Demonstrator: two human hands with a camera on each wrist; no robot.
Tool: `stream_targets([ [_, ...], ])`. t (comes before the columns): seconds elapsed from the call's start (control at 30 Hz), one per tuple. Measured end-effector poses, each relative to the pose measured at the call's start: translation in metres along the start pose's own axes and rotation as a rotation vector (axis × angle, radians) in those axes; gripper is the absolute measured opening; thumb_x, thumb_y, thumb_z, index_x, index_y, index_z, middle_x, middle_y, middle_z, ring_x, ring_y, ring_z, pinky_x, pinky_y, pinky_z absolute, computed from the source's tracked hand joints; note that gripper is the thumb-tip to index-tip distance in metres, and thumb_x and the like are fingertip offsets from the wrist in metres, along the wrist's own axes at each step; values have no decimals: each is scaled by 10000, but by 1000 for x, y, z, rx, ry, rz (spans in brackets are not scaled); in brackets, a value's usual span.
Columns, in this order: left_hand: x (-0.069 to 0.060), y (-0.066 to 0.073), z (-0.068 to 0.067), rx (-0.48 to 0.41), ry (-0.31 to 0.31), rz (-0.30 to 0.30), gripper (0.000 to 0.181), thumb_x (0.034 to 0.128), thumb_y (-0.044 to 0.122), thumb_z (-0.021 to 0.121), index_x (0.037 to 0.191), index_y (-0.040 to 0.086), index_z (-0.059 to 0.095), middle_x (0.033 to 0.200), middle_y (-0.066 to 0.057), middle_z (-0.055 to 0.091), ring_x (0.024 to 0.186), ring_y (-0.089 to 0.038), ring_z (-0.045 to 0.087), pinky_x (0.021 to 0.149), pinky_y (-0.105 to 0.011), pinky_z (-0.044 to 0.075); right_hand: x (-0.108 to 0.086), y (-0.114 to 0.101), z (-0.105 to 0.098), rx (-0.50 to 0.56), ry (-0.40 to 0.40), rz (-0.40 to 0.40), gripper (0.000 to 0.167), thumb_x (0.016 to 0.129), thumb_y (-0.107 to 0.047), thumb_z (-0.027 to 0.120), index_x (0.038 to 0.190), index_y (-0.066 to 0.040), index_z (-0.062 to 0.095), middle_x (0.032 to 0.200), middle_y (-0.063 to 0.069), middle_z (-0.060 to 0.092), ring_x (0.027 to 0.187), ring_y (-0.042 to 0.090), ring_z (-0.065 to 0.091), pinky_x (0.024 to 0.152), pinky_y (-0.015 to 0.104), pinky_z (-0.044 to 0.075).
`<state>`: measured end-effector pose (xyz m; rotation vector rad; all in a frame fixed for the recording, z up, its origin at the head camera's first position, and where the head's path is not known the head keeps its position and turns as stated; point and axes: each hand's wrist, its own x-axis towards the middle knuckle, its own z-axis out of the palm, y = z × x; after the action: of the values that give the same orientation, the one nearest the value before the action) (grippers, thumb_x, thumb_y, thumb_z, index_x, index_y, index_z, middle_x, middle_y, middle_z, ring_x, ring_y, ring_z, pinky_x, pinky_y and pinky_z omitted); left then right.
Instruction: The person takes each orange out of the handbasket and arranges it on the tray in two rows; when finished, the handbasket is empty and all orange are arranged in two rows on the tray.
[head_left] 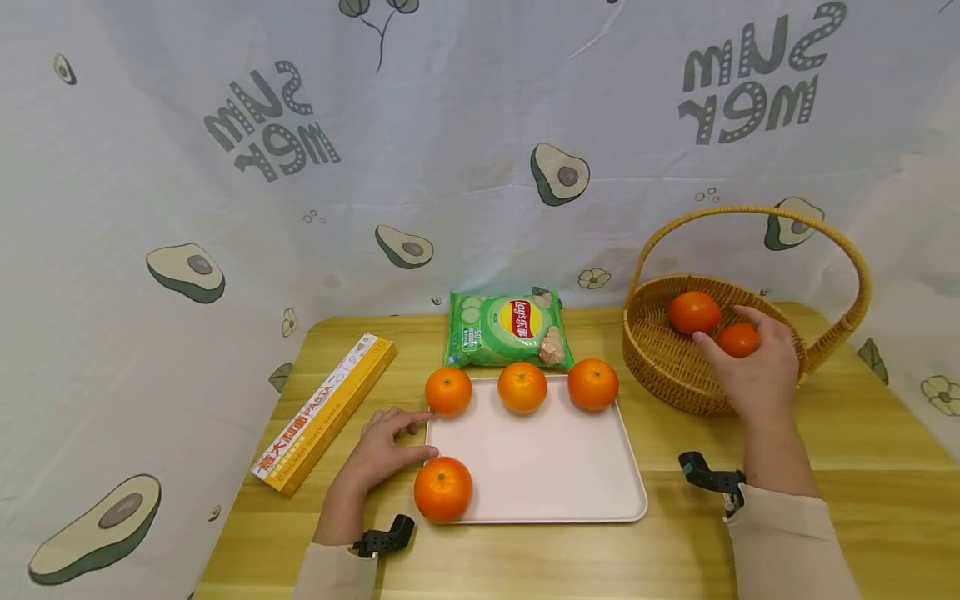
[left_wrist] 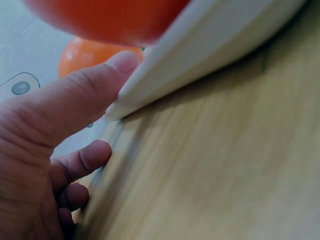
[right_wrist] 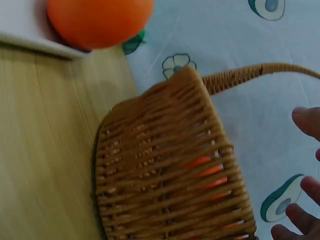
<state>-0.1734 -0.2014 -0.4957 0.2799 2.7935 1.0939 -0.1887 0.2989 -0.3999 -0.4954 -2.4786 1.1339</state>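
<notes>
My right hand (head_left: 761, 367) hovers over the wicker basket (head_left: 678, 379), thumb and fingers spread. Below and beside it lie two smooth red-orange round fruits, one further back (head_left: 694, 312) and one partly covered by the hand (head_left: 738, 340). In the right wrist view its fingers (right_wrist: 302, 217) stand apart with nothing between them. At the left edge of the white tray (head_left: 540, 467), my left hand (head_left: 386, 450) has its thumb and index finger reaching the rim. A near orange (head_left: 443, 490) sits on the tray's front left corner, just beside that thumb.
Three more oranges line the tray's back edge: left (head_left: 448, 392), middle (head_left: 522, 387) and right (head_left: 592, 384). Behind them lies a green chip bag (head_left: 508, 329). A yellow pasta box (head_left: 326, 412) lies at the left. The basket's tall handle (head_left: 750, 210) arches above the right hand.
</notes>
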Motion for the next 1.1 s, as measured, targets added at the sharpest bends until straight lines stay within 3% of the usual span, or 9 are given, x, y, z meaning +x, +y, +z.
stream_targets([
  [0.2, 0, 1, 0, 5, -1, 8, 556, 763, 468, 877, 1271, 301, 722, 957, 99, 569, 948, -161, 426, 834, -351, 334, 22, 22, -10, -127, -63, -41, 815, 954, -431, 685, 1582, -63, 320, 1635, 301, 191, 1425, 581, 274, 1062, 758, 325],
  [0.43, 0, -1, 1, 9, 5, 4, 561, 754, 484, 879, 1266, 316, 723, 952, 108, 570, 943, -148, 424, 836, -343, 332, 36, 41, -14, -229, -107, -111, 801, 951, -365, 702, 1557, 2, 328, 1582, 373, 223, 1383, 604, 275, 1042, 763, 315],
  [1.1, 1, -2, 2, -1, 19, 7, 542, 754, 462, 888, 1250, 312, 730, 945, 108, 571, 924, -150, 420, 834, -349, 314, 66, 62, -18, -394, -249, -277, 794, 893, -272, 760, 1498, 64, 371, 1514, 418, 272, 1330, 652, 275, 1020, 777, 283],
])
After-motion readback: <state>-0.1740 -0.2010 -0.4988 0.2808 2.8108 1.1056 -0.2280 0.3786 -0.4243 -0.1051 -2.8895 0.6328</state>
